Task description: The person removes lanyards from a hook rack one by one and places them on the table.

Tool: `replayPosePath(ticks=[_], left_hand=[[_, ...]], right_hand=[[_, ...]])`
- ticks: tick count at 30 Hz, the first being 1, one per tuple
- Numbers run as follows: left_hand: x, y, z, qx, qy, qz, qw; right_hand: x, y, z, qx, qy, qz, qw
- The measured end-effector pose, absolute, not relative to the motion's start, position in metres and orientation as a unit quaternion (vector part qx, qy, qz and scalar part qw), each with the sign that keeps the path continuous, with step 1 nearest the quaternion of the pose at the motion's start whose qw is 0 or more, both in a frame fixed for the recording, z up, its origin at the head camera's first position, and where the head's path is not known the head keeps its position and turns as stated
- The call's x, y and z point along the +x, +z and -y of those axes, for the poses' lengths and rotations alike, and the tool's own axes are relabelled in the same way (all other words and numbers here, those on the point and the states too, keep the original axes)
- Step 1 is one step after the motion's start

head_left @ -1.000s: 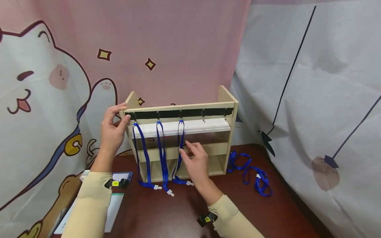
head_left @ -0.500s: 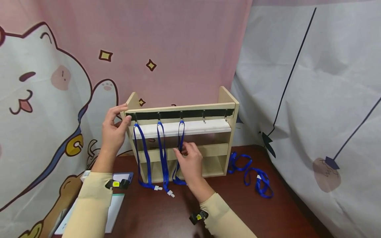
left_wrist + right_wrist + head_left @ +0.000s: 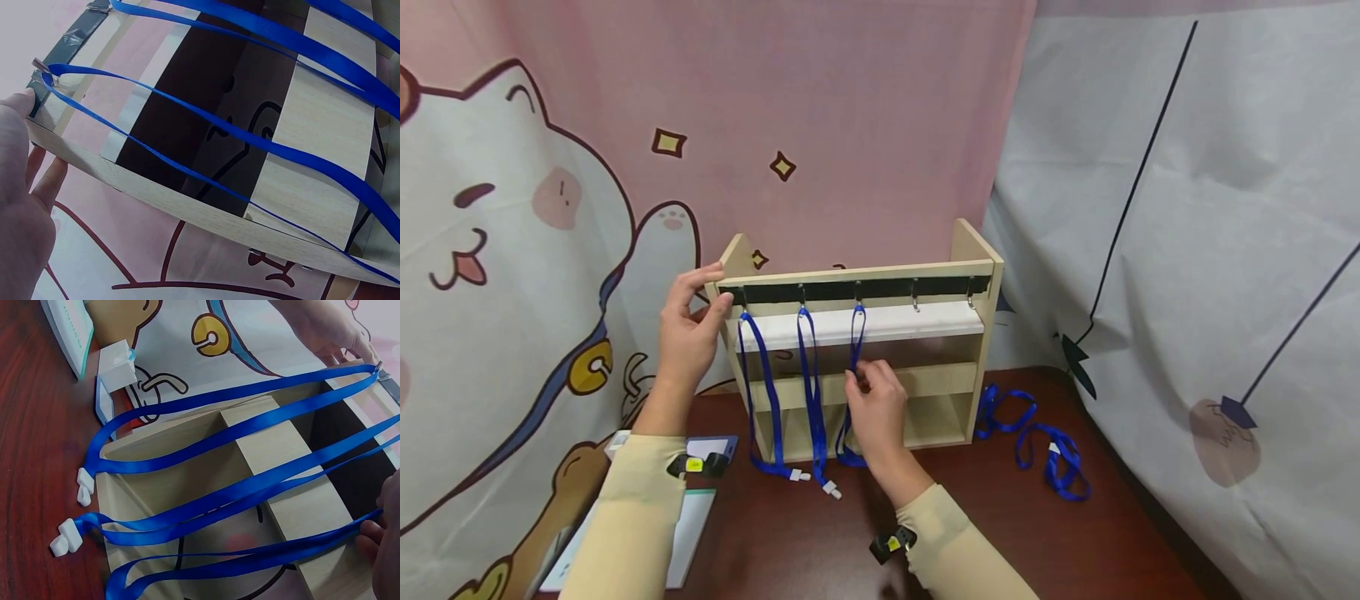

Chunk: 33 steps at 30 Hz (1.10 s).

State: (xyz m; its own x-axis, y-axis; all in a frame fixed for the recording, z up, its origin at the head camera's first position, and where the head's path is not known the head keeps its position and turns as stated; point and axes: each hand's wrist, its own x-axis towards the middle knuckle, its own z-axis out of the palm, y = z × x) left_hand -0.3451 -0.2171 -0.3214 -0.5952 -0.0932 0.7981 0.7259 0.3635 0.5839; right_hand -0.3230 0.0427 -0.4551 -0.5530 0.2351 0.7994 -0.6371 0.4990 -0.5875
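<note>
A light wooden shelf rack (image 3: 940,377) stands on the table, with a black strip (image 3: 886,290) of metal hooks along its upper front. Three blue lanyards hang from the left and middle hooks. At the rack's upper left corner, my left hand (image 3: 688,337) grips the side, thumb on the front and fingers over the edge. My right hand (image 3: 880,412) pinches the third lanyard (image 3: 857,329) partway down its straps; its lower end is partly hidden behind the hand. White clips (image 3: 67,539) on the first two lanyards lie on the tabletop in the right wrist view.
Two more blue lanyards (image 3: 1054,458) lie coiled on the dark red table (image 3: 790,542), right of the rack. The two right hooks (image 3: 915,304) carry nothing. Left of the rack are a blue-edged card holder (image 3: 721,446) and a white board (image 3: 688,533), partly behind the left forearm.
My right hand has moved left onto the third lanyard, and its fingers have come together on the straps. My left hand stays on the rack's corner.
</note>
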Motion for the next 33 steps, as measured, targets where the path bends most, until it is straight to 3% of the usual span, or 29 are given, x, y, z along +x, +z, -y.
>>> replayPosePath(ticks=[9, 22, 33], left_hand=[[-0.355, -0.327, 0.225, -0.221, -0.522, 0.725, 0.392], [-0.358, -0.327, 0.228, -0.227, -0.523, 0.722, 0.391], [-0.357, -0.330, 0.228, -0.218, -0.522, 0.729, 0.385]], right_hand=[[-0.325, -0.454, -0.046, 0.148, 0.518, 0.710, 0.454], [-0.309, -0.420, -0.068, 0.174, 0.568, 0.687, 0.418], [-0.291, -0.405, -0.089, 0.219, 0.520, 0.713, 0.417]])
